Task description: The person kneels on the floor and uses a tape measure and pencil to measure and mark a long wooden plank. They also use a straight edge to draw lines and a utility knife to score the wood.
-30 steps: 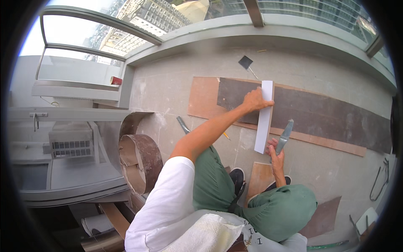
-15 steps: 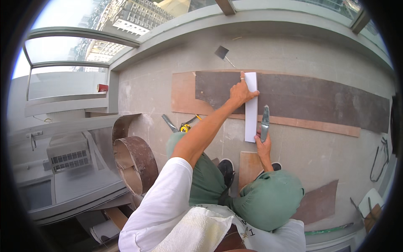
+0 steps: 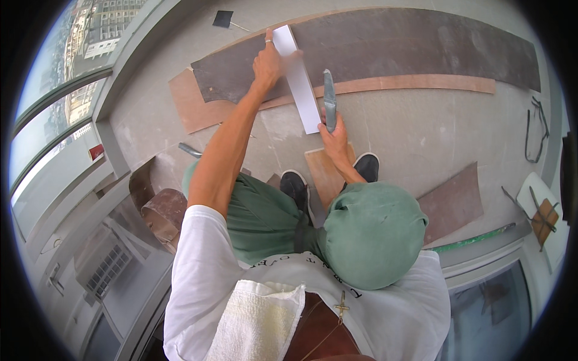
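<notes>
A long white strip (image 3: 299,81) lies crosswise over a dark brown sheet (image 3: 385,45) on the floor. My left hand (image 3: 268,66) holds the strip near its far end, a finger stretched along the left edge and the thumb, blurred, reaching over the right. In my right hand (image 3: 335,133) is a grey, knife-like tool (image 3: 329,99), its narrow end pointing away from me and apart from the strip. The fingers of that hand are close by the strip's near end; whether they touch it I cannot tell. Below the dark sheet lies a lighter reddish-brown board (image 3: 415,83).
A tan board (image 3: 325,171) lies between my shoes. Left are a curled brown sheet (image 3: 165,210) and a grey tool (image 3: 190,149). A brown offcut (image 3: 454,201) and a green strip (image 3: 472,238) lie right. A dark square tool (image 3: 223,19) lies at the far side, near the window wall.
The whole view has turned and shifted, so the floor things sit higher and further left. Both hands keep their holds. The yellow tape measure seen earlier no longer shows.
</notes>
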The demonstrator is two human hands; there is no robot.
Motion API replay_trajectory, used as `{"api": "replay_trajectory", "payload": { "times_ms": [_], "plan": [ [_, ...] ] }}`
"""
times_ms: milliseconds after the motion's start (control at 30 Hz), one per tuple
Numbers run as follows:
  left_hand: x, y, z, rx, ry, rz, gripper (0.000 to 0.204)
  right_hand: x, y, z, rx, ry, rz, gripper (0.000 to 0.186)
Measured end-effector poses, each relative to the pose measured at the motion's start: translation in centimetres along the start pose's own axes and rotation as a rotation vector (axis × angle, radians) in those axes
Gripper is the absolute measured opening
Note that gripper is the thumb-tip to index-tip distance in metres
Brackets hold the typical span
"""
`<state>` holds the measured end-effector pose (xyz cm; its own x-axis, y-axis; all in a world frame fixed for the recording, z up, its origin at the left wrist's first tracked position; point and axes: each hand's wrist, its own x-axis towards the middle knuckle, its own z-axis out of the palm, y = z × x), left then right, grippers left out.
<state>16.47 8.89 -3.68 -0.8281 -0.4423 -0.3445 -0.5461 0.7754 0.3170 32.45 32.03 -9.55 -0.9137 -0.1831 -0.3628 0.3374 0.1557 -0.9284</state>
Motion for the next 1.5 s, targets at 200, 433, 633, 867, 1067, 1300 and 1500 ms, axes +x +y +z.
{"api": "replay_trajectory", "payload": {
  "times_ms": [200, 433, 633, 867, 1067, 1300, 1500],
  "plan": [
    [0.5, 0.0, 0.3, 0.014, -0.007, 0.020, 0.115, 0.1, -1.1, -0.5, -0.006, 0.002, 0.047, 0.046],
    [0.4, 1.6, -0.2, -0.028, -0.068, 0.017, 0.116, 0.4, -0.6, -0.8, 0.000, 0.015, 0.050, 0.043],
    [0.8, 0.2, 0.4, 0.042, 0.004, 0.064, 0.115, 0.3, -2.1, -0.7, 0.003, 0.011, 0.123, 0.042],
    [0.3, 1.6, -0.6, 0.002, -0.029, 0.088, 0.112, 0.5, -1.3, -0.6, -0.009, 0.012, 0.130, 0.044],
    [0.5, 1.9, -0.8, 0.029, -0.044, 0.094, 0.111, 0.4, -1.4, -0.6, 0.014, -0.008, 0.137, 0.046],
    [1.2, 1.1, 0.2, 0.044, -0.039, 0.122, 0.112, 0.5, -1.2, -0.6, -0.052, 0.012, 0.071, 0.039],
    [1.5, 0.9, 0.3, 0.150, 0.028, 0.167, 0.112, 0.4, -2.7, -0.8, -0.003, -0.021, 0.123, 0.040]
  ]
}}
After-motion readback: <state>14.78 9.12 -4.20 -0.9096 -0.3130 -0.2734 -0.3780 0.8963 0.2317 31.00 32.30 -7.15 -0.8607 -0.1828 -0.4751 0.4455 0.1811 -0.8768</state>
